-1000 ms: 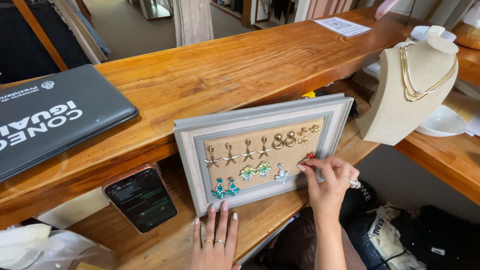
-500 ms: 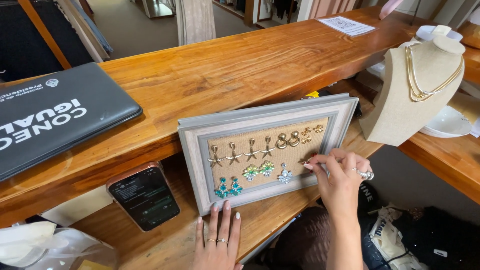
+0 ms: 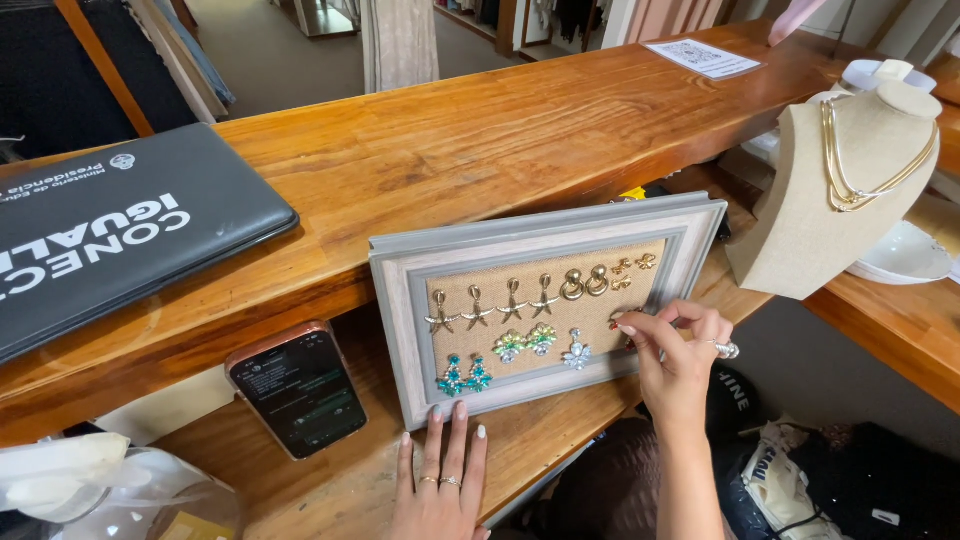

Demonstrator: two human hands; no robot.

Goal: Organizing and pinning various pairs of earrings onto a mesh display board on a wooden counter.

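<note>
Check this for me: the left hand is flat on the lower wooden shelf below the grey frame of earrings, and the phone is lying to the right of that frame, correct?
Not quite. The phone is to the left of the grey frame, not the right, as the head view shows. The rest holds: the left hand lies flat on the lower wooden shelf below the frame of earrings.

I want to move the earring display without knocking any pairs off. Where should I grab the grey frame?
Probably by the grey frame's outer moulding, one hand at each short side. It leans back against the counter edge, and the wide border keeps fingers clear of the earrings pinned on the burlap.
</note>
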